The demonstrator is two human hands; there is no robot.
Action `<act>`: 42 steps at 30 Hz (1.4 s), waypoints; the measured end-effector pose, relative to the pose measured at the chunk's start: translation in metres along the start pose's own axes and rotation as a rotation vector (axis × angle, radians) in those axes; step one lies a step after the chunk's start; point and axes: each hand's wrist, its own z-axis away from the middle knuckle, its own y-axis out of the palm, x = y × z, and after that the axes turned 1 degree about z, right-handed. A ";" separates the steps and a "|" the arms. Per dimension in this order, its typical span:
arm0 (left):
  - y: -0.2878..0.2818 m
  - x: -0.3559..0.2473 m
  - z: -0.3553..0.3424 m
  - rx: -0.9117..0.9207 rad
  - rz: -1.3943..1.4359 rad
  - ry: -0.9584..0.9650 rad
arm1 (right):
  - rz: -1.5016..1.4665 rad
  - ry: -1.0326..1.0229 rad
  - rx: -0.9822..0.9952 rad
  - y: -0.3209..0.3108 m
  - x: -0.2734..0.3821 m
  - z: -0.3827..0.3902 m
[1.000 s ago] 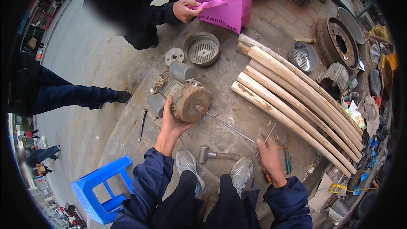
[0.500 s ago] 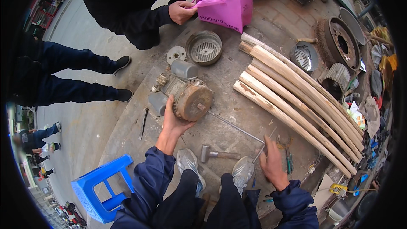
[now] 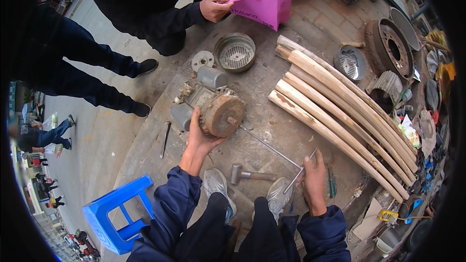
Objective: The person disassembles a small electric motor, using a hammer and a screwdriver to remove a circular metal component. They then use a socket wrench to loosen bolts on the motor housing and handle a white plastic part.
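We see an old electric motor (image 3: 216, 109) lying on its side on the bare concrete ground (image 3: 272, 126), its round, rust-brown end plate turned toward the person, a short shaft stub poking from its middle. The left hand (image 3: 200, 138) rests against the lower left edge of that plate, fingers spread up along the rim and thumb lying under it, so the motor sits just above and to the right of the palm. A thin steel rod (image 3: 272, 148) runs from near the shaft down to the right. The right hand (image 3: 314, 180) is closed around another slim metal rod (image 3: 301, 171) that slants up out of the fist, near the far end of the first one. Between the two grey shoes lies a small hammer (image 3: 247, 174) with a wooden handle. To the right, a bundle of pale, curved wooden poles (image 3: 340, 111) is stacked side by side. Above the motor sits a round slotted metal cover (image 3: 235, 52), and a bystander's hand (image 3: 216, 8) grips a pink bag (image 3: 264, 0). A blue plastic stool (image 3: 116, 216) stands at lower left.
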 end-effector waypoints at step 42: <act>-0.001 0.002 -0.004 -0.041 0.024 0.004 | -0.364 0.249 0.176 -0.018 -0.020 -0.001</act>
